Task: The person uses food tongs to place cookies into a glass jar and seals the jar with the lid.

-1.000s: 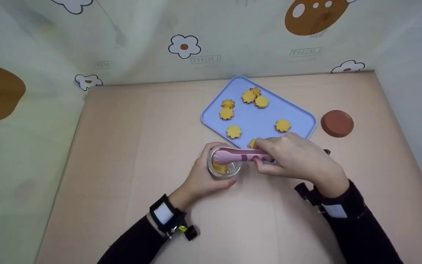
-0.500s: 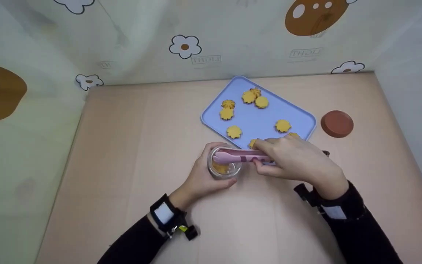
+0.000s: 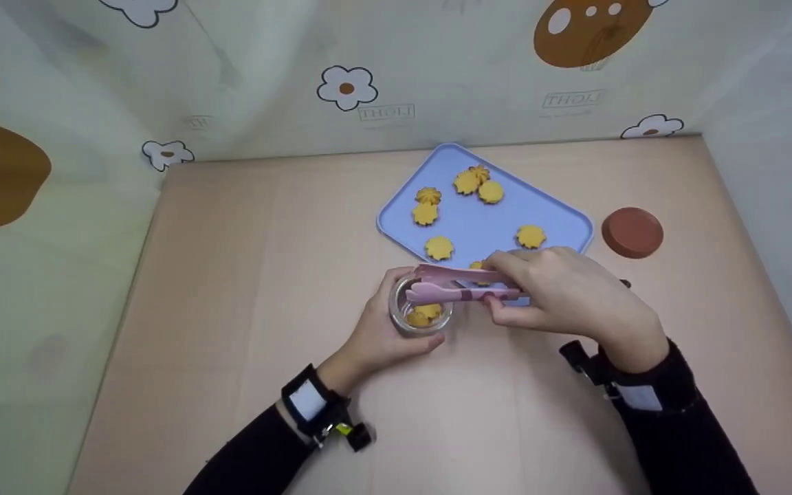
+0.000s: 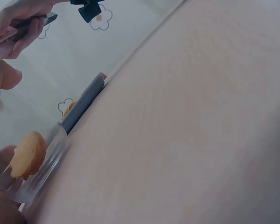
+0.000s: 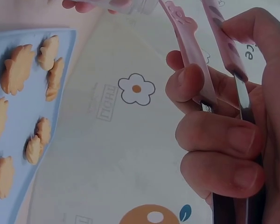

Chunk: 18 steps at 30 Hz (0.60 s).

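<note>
My left hand [image 3: 377,328] grips a clear jar [image 3: 401,327] on the table, fingers curled round its side. Yellow cookies [image 3: 425,315] lie inside it; one cookie [image 4: 29,156] shows through the wall in the left wrist view. With my right hand [image 3: 564,292] I hold pink tongs [image 3: 461,294], their tips spread apart over the jar's mouth with nothing seen between them. In the right wrist view the thumb and fingers wrap the tongs' pink arms [image 5: 191,60] and dark handle.
Behind the jar lies a blue tray [image 3: 492,227] with several flower-shaped cookies [image 3: 439,248]. A round reddish-brown lid [image 3: 633,232] rests right of the tray. A patterned curtain [image 3: 437,62] stands along the table's back edge.
The tongs' tips have spread apart and risen slightly, and my right hand has shifted a little right. A cookie now shows lower in the jar, clear of the tongs. My left hand stays put.
</note>
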Each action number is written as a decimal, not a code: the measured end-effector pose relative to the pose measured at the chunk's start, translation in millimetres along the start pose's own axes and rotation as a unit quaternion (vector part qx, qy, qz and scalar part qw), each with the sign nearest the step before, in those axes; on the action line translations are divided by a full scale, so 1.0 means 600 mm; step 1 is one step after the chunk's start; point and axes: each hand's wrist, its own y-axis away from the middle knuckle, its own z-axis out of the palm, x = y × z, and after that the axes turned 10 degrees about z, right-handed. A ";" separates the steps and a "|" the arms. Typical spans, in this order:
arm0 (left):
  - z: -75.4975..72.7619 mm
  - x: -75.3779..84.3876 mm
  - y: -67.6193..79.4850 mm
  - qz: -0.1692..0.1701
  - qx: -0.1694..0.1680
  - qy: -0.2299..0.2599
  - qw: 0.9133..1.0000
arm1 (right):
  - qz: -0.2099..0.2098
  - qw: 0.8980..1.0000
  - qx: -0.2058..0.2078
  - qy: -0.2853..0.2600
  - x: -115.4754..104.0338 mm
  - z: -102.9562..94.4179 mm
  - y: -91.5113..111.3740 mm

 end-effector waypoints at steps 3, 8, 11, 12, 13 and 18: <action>0.000 -0.001 0.000 0.000 0.002 -0.006 1.000 | 0.009 1.000 0.004 -0.003 0.004 -0.006 0.003; 0.002 -0.002 0.000 0.008 0.004 -0.014 1.000 | 0.019 0.999 0.027 -0.012 0.017 -0.021 0.010; 0.003 -0.002 -0.001 0.012 0.010 -0.011 1.000 | 0.027 0.999 0.036 -0.016 0.030 -0.031 0.015; 0.004 -0.002 -0.001 0.012 0.012 -0.009 1.000 | 0.030 0.999 0.039 -0.018 0.034 -0.034 0.016; 0.004 -0.003 -0.001 0.012 0.015 -0.006 1.000 | 0.033 0.998 0.045 -0.017 0.040 -0.036 0.017; 0.006 -0.006 0.000 0.009 0.020 -0.004 1.000 | 0.044 0.995 0.082 -0.016 0.073 -0.040 0.020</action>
